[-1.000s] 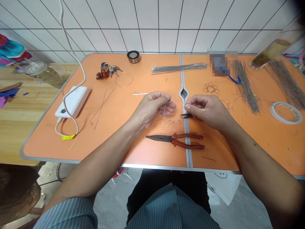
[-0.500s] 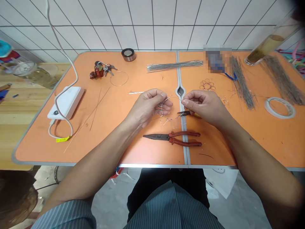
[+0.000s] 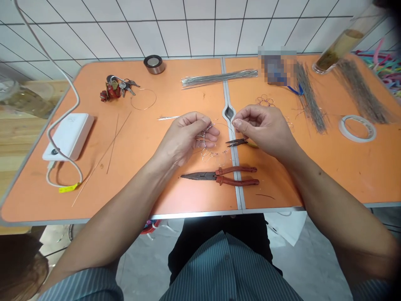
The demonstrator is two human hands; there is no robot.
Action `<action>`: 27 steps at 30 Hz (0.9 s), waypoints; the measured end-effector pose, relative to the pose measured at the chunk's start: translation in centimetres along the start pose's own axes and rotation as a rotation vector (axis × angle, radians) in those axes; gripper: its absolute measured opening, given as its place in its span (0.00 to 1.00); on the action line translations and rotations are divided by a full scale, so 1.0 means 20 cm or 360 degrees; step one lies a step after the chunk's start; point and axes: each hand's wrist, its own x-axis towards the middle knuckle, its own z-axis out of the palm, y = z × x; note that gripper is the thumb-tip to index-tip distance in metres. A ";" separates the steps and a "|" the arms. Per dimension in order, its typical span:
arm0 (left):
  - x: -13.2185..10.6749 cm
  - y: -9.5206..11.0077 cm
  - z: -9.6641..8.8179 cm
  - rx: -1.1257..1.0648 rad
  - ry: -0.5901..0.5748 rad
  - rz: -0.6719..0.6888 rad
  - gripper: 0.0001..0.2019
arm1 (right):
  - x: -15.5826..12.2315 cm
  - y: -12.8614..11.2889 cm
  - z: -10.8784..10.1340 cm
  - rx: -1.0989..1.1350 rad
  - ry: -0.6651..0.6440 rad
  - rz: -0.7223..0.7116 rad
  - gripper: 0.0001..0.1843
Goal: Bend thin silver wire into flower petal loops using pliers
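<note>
Over the middle of the orange table, my left hand (image 3: pixel 192 136) pinches a ring of thin looped wire (image 3: pixel 216 154) between thumb and forefinger. My right hand (image 3: pixel 261 127) is closed in a pinch at the right side of this ring, on what looks like its wire; the fingertips hide the exact spot. Small dark-jawed pliers (image 3: pixel 237 142) lie just beneath my right hand. Nearer the front edge rest long-nose pliers (image 3: pixel 219 175) with red handles. Beyond my right hand, partly covered by it, lies a flower-shaped wire piece (image 3: pixel 265 100).
A bundle of straight wires (image 3: pixel 219 78) lies at the back, with darker wire bundles (image 3: pixel 310 98) on the right. A tape ring (image 3: pixel 357 128), a tape roll (image 3: pixel 154 64), keys (image 3: pixel 117 88) and a white power bank (image 3: pixel 69 136) with cable are around. A glass tube (image 3: pixel 338 50) stands tilted.
The view has shifted, so the table's things sit a little further left and mostly higher. Both hands keep their pinch on the wire ring, with little other visible movement.
</note>
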 end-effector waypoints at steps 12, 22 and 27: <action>-0.02 0.01 0.03 0.0013 -0.0022 -0.0031 0.12 | -0.05 0.02 0.02 -0.0377 0.0207 -0.0277 0.22; -0.02 -0.01 0.05 0.0068 -0.0064 -0.0029 0.11 | -0.05 0.07 0.07 -0.0917 0.0153 -0.0821 0.14; -0.03 -0.02 0.06 0.0067 -0.0073 -0.0037 0.11 | -0.06 0.09 0.08 -0.1092 0.0140 -0.0841 0.13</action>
